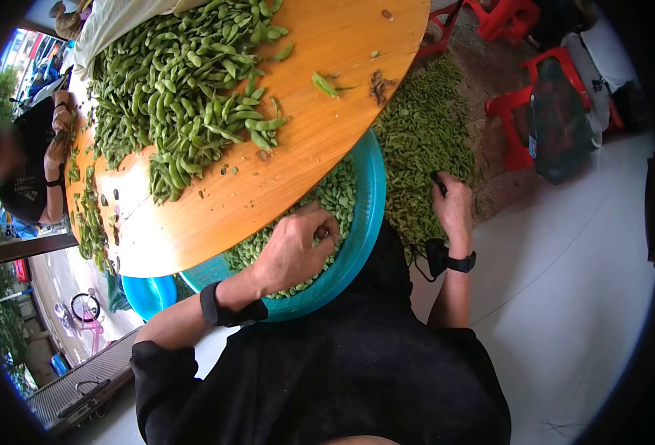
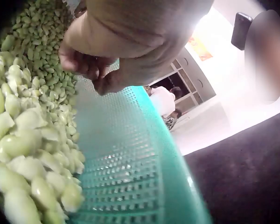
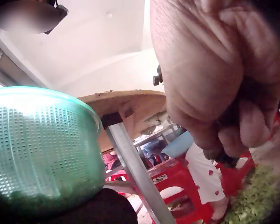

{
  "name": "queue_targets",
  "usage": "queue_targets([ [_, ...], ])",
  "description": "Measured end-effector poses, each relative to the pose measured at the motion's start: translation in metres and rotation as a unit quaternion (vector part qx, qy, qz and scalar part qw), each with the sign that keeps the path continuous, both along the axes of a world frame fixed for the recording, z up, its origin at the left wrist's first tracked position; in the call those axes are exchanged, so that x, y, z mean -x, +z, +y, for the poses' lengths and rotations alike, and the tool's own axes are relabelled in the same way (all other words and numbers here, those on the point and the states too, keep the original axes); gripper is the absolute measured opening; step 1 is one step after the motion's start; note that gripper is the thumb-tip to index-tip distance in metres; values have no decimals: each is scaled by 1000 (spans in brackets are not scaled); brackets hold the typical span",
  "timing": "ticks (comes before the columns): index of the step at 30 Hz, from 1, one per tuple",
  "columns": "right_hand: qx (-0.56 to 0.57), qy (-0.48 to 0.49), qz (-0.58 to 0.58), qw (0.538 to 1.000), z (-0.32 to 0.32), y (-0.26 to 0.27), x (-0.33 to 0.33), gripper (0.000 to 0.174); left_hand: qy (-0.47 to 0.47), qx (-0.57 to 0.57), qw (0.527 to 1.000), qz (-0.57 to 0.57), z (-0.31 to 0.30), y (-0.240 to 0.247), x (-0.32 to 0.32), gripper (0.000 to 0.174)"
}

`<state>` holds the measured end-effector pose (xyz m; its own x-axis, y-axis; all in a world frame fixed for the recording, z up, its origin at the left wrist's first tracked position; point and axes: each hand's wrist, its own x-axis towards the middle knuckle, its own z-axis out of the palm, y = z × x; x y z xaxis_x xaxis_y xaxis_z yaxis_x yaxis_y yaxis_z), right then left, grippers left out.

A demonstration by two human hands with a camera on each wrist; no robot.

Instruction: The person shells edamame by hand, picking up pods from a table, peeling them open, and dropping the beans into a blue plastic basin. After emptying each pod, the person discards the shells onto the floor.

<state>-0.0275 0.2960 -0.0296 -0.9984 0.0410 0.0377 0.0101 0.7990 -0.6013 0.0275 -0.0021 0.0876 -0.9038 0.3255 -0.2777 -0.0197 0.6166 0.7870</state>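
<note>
Over the shelled beans (image 1: 340, 189) in the teal basket (image 1: 372, 200), my left hand (image 1: 294, 248) has its fingers curled inward; no object shows in it. In the left wrist view, the left hand (image 2: 126, 51) is above pale green beans (image 2: 25, 140) and the basket's perforated wall (image 2: 126, 172). Outside the basket, on its right, my right hand (image 1: 455, 211) grips a small dark object (image 1: 438, 182). The right wrist view shows the curled right hand (image 3: 214, 74) with the dark object (image 3: 221, 157) at its fingertips, mostly hidden.
A wooden table (image 1: 312, 96) carries a heap of green pods (image 1: 194, 81). More green material (image 1: 424, 133) covers the floor beyond the basket. Red stools (image 1: 516, 122) and a dark green bag (image 1: 557, 122) stand at the right. A person (image 1: 34, 163) sits across the table.
</note>
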Motion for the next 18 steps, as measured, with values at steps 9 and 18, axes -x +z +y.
queue_targets([
  [9,12,-6,-27,1000,0,7,-1,24,55,-94,994,-27,21,6,14,9],
  [18,2,-10,14,1000,13,-15,-7,25,98,-553,780,-278,33,-7,26,9],
])
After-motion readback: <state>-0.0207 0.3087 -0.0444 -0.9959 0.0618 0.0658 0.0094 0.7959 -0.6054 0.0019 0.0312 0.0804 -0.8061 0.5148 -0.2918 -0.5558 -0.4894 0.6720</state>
